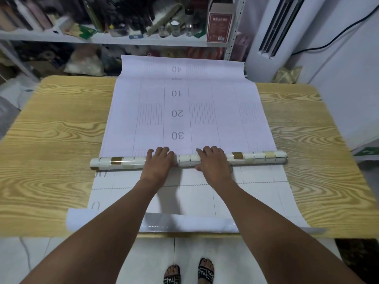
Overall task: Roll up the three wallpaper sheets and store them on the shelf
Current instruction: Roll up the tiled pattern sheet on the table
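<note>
A wallpaper sheet (184,111) lies face down on the wooden table (51,124), its white backing printed with grid lines and the numbers 10 to 40. Its near part is wound into a roll (119,161) with a white, beige and brown tile pattern, lying crosswise. My left hand (159,160) and my right hand (213,160) rest side by side on top of the roll's middle, fingers stretched forward over it. Another white-backed sheet (196,197) lies underneath and reaches the table's near edge, where its end curls up.
A metal shelf (114,38) behind the table is crowded with bottles, jars and a red box (219,23). A white standing air conditioner (272,33) is at the back right. The sheet's far end hangs past the table's far edge. My sandalled feet (188,272) stand on tiled floor.
</note>
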